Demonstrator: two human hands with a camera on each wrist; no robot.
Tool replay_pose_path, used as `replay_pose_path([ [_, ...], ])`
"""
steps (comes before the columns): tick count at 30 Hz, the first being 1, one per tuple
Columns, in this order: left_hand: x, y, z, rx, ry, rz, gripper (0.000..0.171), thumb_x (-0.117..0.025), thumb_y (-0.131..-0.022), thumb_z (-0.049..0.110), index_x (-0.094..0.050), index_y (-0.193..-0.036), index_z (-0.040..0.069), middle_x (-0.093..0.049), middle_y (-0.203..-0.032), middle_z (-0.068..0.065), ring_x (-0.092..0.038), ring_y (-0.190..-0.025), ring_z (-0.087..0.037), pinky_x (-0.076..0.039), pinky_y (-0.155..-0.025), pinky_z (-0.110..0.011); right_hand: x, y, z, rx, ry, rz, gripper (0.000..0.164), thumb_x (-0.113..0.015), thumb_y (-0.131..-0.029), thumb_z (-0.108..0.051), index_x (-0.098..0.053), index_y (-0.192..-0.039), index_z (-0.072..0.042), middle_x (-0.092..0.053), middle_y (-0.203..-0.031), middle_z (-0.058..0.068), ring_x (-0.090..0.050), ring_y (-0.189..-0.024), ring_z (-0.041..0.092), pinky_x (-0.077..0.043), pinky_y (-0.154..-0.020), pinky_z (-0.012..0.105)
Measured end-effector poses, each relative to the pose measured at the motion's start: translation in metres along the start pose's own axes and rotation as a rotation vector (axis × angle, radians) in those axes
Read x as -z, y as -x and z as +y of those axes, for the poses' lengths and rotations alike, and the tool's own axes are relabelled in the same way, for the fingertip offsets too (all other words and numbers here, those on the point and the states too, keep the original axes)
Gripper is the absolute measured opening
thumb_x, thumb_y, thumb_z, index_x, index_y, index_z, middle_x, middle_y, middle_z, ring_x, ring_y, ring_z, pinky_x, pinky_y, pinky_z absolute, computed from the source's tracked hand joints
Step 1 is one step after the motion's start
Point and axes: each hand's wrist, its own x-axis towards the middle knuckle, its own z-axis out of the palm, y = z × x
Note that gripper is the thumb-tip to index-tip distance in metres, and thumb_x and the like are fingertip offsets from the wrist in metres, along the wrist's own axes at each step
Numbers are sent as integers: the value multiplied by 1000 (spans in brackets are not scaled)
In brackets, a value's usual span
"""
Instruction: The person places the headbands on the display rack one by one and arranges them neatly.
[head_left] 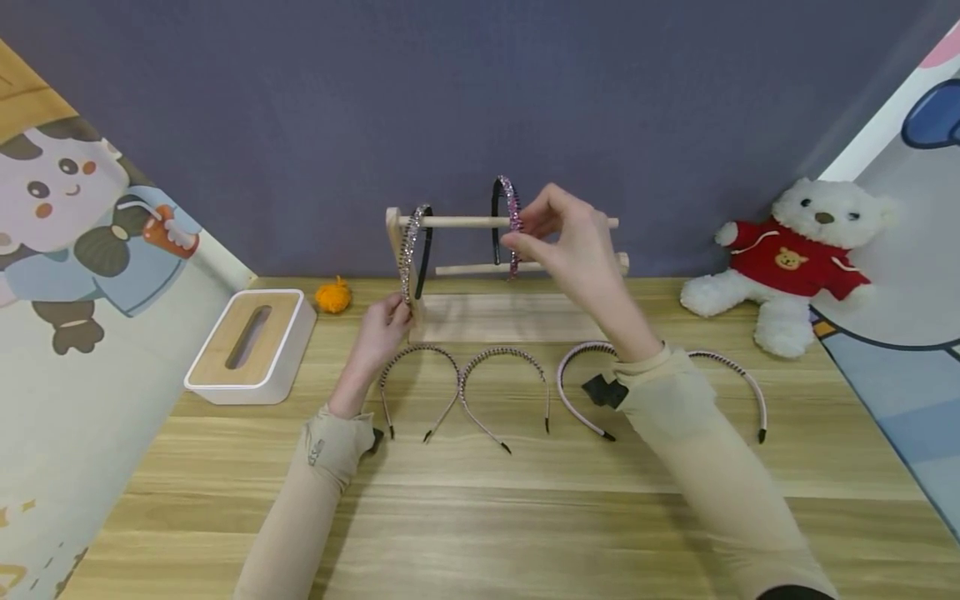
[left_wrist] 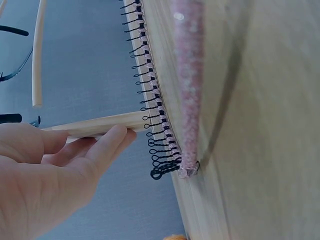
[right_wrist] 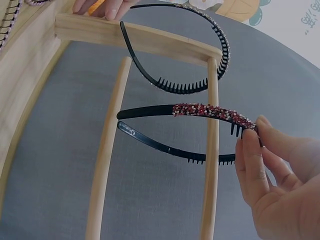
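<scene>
My right hand (head_left: 573, 237) pinches a pink and red glittery headband (right_wrist: 215, 111) with black comb teeth. This headband hangs over the upper bar (right_wrist: 212, 150) of a wooden rack, its two ends reaching toward the lower bar (right_wrist: 106, 155). Low at the rack's left side, my left hand (head_left: 384, 329) holds the wooden side post (left_wrist: 107, 124) between thumb and fingers. A silvery glittery headband (head_left: 409, 250) hangs at the left end of the upper bar, just above the left hand.
On the table before the rack lie several pink headbands, among them one at the left (head_left: 420, 347), another (head_left: 501, 352) and one (head_left: 750, 387) beyond the right forearm. A tissue box (head_left: 300, 342) and an orange ball (head_left: 333, 296) stand left; a white teddy bear (head_left: 780, 258) sits right.
</scene>
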Motion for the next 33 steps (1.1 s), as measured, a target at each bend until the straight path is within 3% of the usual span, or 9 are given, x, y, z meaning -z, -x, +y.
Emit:
replay_pose_path([
  [1,0,0,0,4,2,-1,35,-43,-115,9,-63,-134,-13,-65,-107,-31,-51,-75,-16,-41,-59,-18,-2,-1,0,5,1,-1,27,-88,-91,-14,-68,-105,-3,-75,-99,8,-73,-88,21,-53,-81,32],
  [5,0,1,0,23,21,-9,36,-43,-116,12,-63,-134,-11,-63,-101,-26,-44,-69,-9,-37,-56,-18,-6,-3,-2,20,2,0,27,-88,-91,-15,-68,-105,-3,-75,-99,9,-73,-88,22,-53,-79,32],
  [14,1,1,-1,30,67,-25,38,-42,-117,12,-60,-140,-12,-61,-100,-23,-43,-69,-7,-38,-57,-18,-17,-8,-2,29,3,-19,28,-88,-91,-14,-67,-105,-2,-75,-100,8,-72,-89,21,-56,-79,35],
  [25,2,3,2,35,72,-31,39,-41,-116,11,-58,-142,-13,-63,-112,-32,-49,-75,-19,-40,-58,-17,-35,-13,-6,23,-10,-52,28,-88,-91,-15,-66,-105,-4,-75,-100,9,-72,-89,23,-57,-82,36],
  [33,2,2,2,37,61,-30,39,-41,-116,10,-57,-145,-11,-65,-123,-34,-57,-88,-25,-52,-71,-22,-47,-15,-4,19,-56,-75,27,-88,-90,-10,-69,-106,-2,-76,-100,10,-71,-88,22,-59,-80,32],
])
